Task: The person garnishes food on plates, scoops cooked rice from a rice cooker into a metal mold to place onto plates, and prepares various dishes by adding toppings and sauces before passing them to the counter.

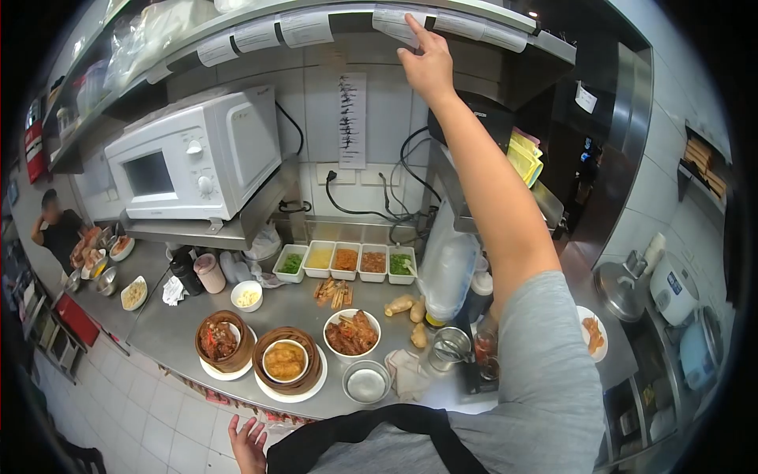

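Observation:
My right hand (427, 62) is raised to the shelf edge at the top, its index finger on a printed paper slip (392, 24) in a row of slips; its fingers are apart and it holds nothing. Low at the bottom left, my left hand (249, 444) hangs in front of the counter, fingers spread and empty. Nearest to it on the counter, two bamboo steamers (251, 357) (313, 378) stand on white plates with bowls of food inside. Beside them are a white bowl of braised meat (351, 332) and an empty metal bowl (366, 382).
A white microwave (193, 158) sits on a wall shelf at left. Small trays of chopped ingredients (346, 259) line the counter's back. Ginger (400, 305), a cloth (407, 374) and a metal cup (450, 349) lie right of centre. Another person (61, 229) stands far left.

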`<state>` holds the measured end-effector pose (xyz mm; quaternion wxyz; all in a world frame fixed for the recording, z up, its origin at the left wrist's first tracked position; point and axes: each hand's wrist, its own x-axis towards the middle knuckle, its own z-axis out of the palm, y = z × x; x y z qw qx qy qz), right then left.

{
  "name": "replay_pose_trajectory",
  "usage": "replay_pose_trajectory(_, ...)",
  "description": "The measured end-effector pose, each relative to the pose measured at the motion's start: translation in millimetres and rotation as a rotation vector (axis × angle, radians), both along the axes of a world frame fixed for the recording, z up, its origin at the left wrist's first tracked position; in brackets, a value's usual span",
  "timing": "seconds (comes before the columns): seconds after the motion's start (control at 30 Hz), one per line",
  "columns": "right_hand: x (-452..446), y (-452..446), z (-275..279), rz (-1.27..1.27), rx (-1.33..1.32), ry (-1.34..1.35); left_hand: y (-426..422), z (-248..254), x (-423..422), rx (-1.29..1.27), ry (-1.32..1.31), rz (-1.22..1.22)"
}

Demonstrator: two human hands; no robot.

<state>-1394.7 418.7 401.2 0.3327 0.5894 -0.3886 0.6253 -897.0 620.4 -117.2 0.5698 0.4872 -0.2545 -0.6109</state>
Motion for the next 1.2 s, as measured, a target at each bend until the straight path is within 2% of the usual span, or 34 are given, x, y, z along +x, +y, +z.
replay_pose_trajectory(0.03,0,0,0,0.065,0.010,-0.021,0,1,1,-0.003,-0.009,-0.002)
replay_pose_trajectory(0.13,6,5,0,-0.103,-0.078,-0.044,4,3,5,-0.033,-0.001,-0.001)
replay_pose_trajectory(0.23,-9,18,6,-0.255,-0.281,-0.014,10,5,5,-0.004,0.011,0.008)
replay_pose_trajectory(0.27,-14,27,8,-0.404,-0.354,-0.030,12,6,5,0.000,0.008,0.012)
replay_pose_trajectory(0.33,-27,42,10,-0.615,-0.312,-0.003,18,5,5,0.011,0.004,0.023)
replay_pose_trajectory(0.43,-43,53,15,-0.699,-0.275,0.202,26,4,0,0.009,-0.013,0.050)
replay_pose_trajectory(0.53,-47,58,20,-0.679,-0.248,0.298,33,4,-6,0.014,-0.010,0.039)
replay_pose_trajectory(0.63,-36,77,22,-0.571,-0.102,0.226,38,9,-16,0.000,-0.027,0.028)
replay_pose_trajectory(0.83,-43,77,31,-0.566,-0.098,0.262,49,14,-33,0.020,-0.007,0.062)
replay_pose_trajectory(0.93,-68,56,35,-0.394,-0.265,0.158,54,10,-37,0.031,0.014,0.072)
replay_pose_trajectory(1.03,-65,32,19,0.066,-0.079,-0.300,58,16,-45,0.059,0.007,0.082)
replay_pose_trajectory(1.13,-66,6,23,0.443,-0.190,-0.439,59,22,-50,0.005,-0.015,0.076)
replay_pose_trajectory(1.17,-62,5,27,0.730,-0.258,-0.420,60,22,-50,0.007,-0.014,0.087)
replay_pose_trajectory(1.2,-60,6,28,0.696,-0.233,-0.453,59,22,-50,0.008,-0.014,0.096)
